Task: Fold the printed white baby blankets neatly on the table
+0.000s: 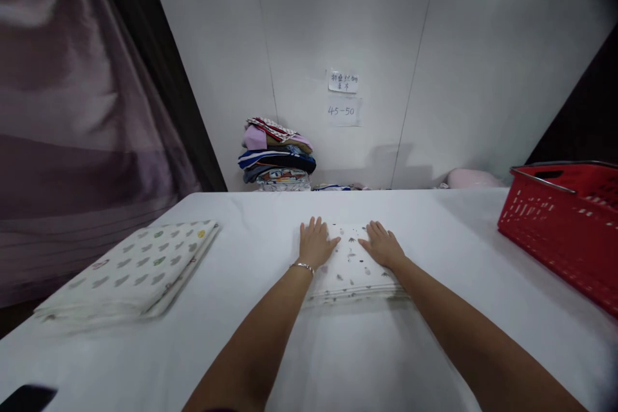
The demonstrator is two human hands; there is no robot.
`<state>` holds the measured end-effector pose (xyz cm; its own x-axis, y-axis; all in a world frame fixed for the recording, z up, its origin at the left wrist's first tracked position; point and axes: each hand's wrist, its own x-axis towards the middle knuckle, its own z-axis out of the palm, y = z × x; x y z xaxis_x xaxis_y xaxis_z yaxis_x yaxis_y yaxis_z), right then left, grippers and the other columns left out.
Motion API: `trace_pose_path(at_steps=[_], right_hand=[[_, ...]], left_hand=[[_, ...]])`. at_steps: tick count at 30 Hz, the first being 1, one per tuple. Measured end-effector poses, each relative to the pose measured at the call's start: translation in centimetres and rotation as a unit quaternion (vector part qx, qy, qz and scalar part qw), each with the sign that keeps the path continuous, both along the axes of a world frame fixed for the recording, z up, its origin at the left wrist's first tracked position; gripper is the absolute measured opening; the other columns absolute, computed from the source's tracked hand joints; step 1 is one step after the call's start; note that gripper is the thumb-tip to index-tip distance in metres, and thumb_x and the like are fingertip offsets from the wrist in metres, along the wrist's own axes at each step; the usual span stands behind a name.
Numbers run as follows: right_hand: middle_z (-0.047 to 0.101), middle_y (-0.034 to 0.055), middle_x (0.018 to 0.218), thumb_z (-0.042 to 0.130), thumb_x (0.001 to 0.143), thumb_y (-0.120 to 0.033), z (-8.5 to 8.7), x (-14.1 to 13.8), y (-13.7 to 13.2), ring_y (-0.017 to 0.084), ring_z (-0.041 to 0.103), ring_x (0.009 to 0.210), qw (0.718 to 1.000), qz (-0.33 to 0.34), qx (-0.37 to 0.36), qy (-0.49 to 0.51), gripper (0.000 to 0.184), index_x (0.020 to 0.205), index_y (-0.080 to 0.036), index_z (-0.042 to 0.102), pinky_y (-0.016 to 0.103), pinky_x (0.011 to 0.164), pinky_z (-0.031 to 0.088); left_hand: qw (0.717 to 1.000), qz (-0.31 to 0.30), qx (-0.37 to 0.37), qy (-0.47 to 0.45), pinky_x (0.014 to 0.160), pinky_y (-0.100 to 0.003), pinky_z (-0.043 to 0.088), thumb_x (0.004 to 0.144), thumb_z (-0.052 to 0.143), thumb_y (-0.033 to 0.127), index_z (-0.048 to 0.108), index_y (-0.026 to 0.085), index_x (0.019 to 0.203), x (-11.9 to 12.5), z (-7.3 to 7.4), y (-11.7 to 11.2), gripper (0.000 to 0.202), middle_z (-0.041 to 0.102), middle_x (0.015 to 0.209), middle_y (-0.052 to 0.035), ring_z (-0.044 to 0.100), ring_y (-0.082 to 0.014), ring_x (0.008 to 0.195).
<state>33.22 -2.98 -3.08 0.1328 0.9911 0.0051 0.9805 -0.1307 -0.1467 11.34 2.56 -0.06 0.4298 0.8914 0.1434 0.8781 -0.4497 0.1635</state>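
Note:
A small folded white cloth (351, 265) with tiny dark prints lies in the middle of the white table (338, 347). My left hand (315, 241) rests flat on its far left corner, fingers stretched out, a thin bracelet at the wrist. My right hand (382, 244) lies flat on its far right corner, fingers spread as well. Both palms press down on the cloth and neither hand grips anything.
A larger folded patterned cloth (132, 270) lies at the table's left. A red plastic basket (564, 232) stands at the right edge. A stack of folded clothes (276, 158) sits against the back wall below paper notes (343, 96). A curtain (72, 122) hangs on the left.

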Motion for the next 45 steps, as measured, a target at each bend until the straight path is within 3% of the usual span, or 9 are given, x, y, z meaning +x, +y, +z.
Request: trace_pose_path(at_steps=[6, 12, 16, 20, 24, 27, 32, 38, 45], right_hand=[[0.012, 0.0092, 0.152, 0.016, 0.09, -0.059, -0.1, 0.1, 0.0, 0.022, 0.004, 0.139, 1.0, 0.005, -0.004, -0.007, 0.072, 0.144, -0.013, 0.021, 0.047, 0.108, 0.012], [0.016, 0.0121, 0.151, 0.02, 0.089, -0.059, 1.9, -1.0, 0.3, 0.025, 0.007, 0.139, 1.0, -0.003, -0.019, -0.022, 0.073, 0.143, -0.011, 0.025, 0.05, 0.108, 0.006], [0.014, 0.011, 0.151, 0.019, 0.09, -0.059, 3.4, -4.3, 1.4, 0.024, 0.005, 0.139, 0.997, 0.067, 0.027, -0.017, 0.073, 0.143, -0.011, 0.025, 0.047, 0.11, 0.003], [0.018, 0.0104, 0.15, 0.021, 0.09, -0.058, 2.5, -6.8, 2.4, 0.024, 0.01, 0.139, 0.991, 0.13, 0.026, 0.03, 0.068, 0.142, -0.014, 0.029, 0.047, 0.11, 0.007], [0.019, 0.0091, 0.15, 0.023, 0.091, -0.056, 0.8, -7.1, 2.5, 0.024, 0.012, 0.138, 0.989, 0.133, 0.04, 0.052, 0.064, 0.141, -0.016, 0.031, 0.048, 0.11, 0.009], [0.018, 0.0095, 0.151, 0.023, 0.091, -0.055, 0.8, -7.0, 2.6, 0.024, 0.011, 0.139, 0.989, 0.134, 0.031, 0.057, 0.064, 0.141, -0.016, 0.03, 0.048, 0.11, 0.008], [0.02, 0.0113, 0.15, 0.024, 0.09, -0.058, 2.1, -5.5, 1.8, 0.024, 0.012, 0.138, 0.989, 0.136, 0.008, 0.057, 0.067, 0.141, -0.015, 0.031, 0.048, 0.109, 0.008], [0.013, 0.0096, 0.152, 0.027, 0.088, -0.059, 1.7, 0.2, -1.7, 0.026, 0.007, 0.139, 1.0, 0.013, -0.019, 0.012, 0.07, 0.143, -0.014, 0.028, 0.05, 0.109, 0.005], [0.01, 0.0091, 0.152, 0.026, 0.089, -0.056, 0.5, 1.7, -2.9, 0.018, 0.006, 0.139, 0.996, 0.016, 0.011, 0.083, 0.072, 0.143, -0.009, 0.026, 0.031, 0.112, 0.012]], left_hand=[[1.0, 0.027, -0.009, 0.004, 0.11, -0.052, 0.008, 0.083, 0.015, 0.067, 0.03, 0.014, 0.141, -0.3, -2.5, 1.0, 0.08, 0.023, 0.15, -0.0102, 0.01, -0.0279, 0.139], [0.999, 0.029, -0.004, 0.013, 0.11, -0.053, 0.009, 0.084, 0.013, 0.066, 0.03, 0.012, 0.141, -0.2, -2.4, 0.9, 0.081, 0.023, 0.149, -0.0101, 0.011, -0.0273, 0.139], [1.0, 0.03, 0.0, 0.007, 0.11, -0.054, 0.008, 0.085, 0.015, 0.064, 0.031, 0.013, 0.14, -0.1, -2.4, 0.9, 0.077, 0.025, 0.149, -0.0106, 0.011, -0.0278, 0.139], [1.0, 0.027, -0.007, 0.001, 0.11, -0.054, 0.008, 0.087, 0.021, 0.057, 0.031, 0.015, 0.14, -0.3, -2.4, 0.9, 0.069, 0.024, 0.149, -0.0105, 0.012, -0.0271, 0.139], [1.0, 0.026, 0.002, 0.0, 0.109, -0.054, 0.008, 0.087, 0.024, 0.055, 0.032, 0.015, 0.14, -0.2, -2.5, 1.0, 0.067, 0.024, 0.149, -0.011, 0.012, -0.0278, 0.139], [1.0, 0.027, 0.001, 0.004, 0.109, -0.055, 0.009, 0.087, 0.025, 0.055, 0.031, 0.014, 0.141, -0.2, -2.6, 1.1, 0.067, 0.024, 0.149, -0.0109, 0.012, -0.0278, 0.139], [1.0, 0.03, 0.0, 0.001, 0.109, -0.055, 0.01, 0.086, 0.023, 0.059, 0.033, 0.014, 0.14, -0.2, -2.4, 1.0, 0.071, 0.025, 0.149, -0.0105, 0.013, -0.0284, 0.139], [0.999, 0.031, -0.011, -0.006, 0.109, -0.055, 0.009, 0.085, 0.023, 0.061, 0.032, 0.016, 0.14, -0.2, -2.1, 0.8, 0.072, 0.023, 0.149, -0.01, 0.011, -0.0272, 0.139], [0.999, 0.029, -0.014, -0.009, 0.109, -0.054, 0.01, 0.085, 0.023, 0.061, 0.032, 0.017, 0.14, -0.3, -2.0, 0.8, 0.071, 0.023, 0.15, -0.01, 0.011, -0.0279, 0.139]])
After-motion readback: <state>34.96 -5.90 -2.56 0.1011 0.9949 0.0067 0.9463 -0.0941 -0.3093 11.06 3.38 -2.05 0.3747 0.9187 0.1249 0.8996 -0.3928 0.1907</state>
